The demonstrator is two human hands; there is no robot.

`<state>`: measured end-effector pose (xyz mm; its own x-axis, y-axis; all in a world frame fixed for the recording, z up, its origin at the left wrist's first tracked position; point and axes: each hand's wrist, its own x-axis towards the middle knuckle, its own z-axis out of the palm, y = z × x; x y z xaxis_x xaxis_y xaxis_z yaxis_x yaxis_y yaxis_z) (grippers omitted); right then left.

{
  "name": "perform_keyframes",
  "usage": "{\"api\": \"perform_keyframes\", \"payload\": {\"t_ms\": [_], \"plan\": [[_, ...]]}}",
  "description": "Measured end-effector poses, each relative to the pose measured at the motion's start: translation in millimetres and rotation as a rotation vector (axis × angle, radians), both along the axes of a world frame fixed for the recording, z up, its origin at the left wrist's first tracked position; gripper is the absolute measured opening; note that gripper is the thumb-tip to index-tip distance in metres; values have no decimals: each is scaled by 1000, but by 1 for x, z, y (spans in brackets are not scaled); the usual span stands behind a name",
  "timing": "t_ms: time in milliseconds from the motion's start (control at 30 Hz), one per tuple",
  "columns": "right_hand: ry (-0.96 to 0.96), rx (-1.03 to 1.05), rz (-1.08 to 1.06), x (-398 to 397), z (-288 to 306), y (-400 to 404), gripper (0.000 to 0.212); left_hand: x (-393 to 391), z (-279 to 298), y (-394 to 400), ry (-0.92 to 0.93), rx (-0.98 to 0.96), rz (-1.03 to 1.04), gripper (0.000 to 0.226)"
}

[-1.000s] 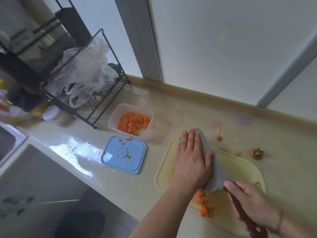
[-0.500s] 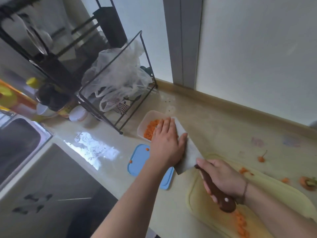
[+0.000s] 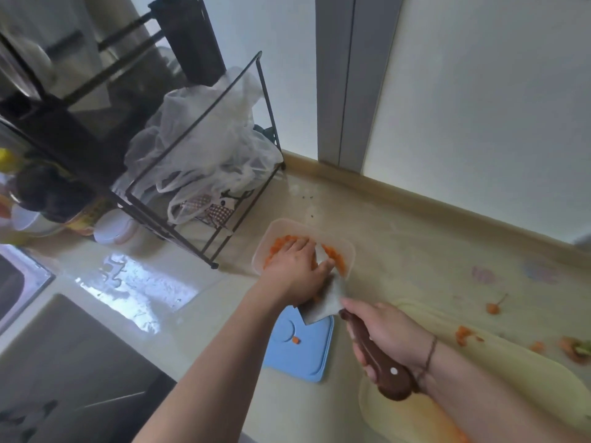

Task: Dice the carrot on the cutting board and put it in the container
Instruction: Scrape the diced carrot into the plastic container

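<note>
A translucent container [image 3: 347, 247] holding diced carrot [image 3: 335, 255] stands on the counter. My left hand [image 3: 295, 266] lies flat against the broad blade of a cleaver [image 3: 323, 298], reaching into the container. My right hand [image 3: 388, 334] grips the cleaver's brown handle [image 3: 380, 366], with the blade tilted down over the container's near rim. The yellow cutting board [image 3: 518, 362] lies at the lower right with a few carrot bits [image 3: 463, 334] on it. What is between my left hand and the blade is hidden.
A blue lid [image 3: 307, 350] with one carrot cube lies just in front of the container. A black wire rack [image 3: 204, 174] with plastic bags stands to the left. A carrot top [image 3: 575, 348] and tip [image 3: 494, 306] lie on the counter near the board. The sink edge [image 3: 19, 282] is far left.
Both hands carried the cleaver from the cutting board leftward to the container. The blade now tilts down into it, with my left hand sliding along it among the diced carrot.
</note>
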<state>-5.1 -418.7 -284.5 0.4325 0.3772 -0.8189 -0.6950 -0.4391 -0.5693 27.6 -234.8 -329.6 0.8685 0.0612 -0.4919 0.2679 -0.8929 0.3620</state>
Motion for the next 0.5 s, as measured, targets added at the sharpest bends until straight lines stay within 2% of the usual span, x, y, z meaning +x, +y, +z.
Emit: {"api": "perform_keyframes", "payload": {"t_ms": [67, 200, 233, 367, 500], "plan": [[27, -21, -20, 1, 2, 3, 41, 4, 2, 4, -9, -60, -10, 71], [56, -34, -53, 3, 5, 9, 43, 4, 2, 19, -72, -163, -125, 106], [60, -36, -63, 3, 6, 10, 44, 4, 1, 23, -68, -173, -176, 108], [58, -35, -67, 3, 9, 16, 45, 6, -3, 34, -44, -115, -373, 100], [63, -38, -76, 2, 12, 19, 45, 8, -10, 41, -124, -114, -408, 84]]}}
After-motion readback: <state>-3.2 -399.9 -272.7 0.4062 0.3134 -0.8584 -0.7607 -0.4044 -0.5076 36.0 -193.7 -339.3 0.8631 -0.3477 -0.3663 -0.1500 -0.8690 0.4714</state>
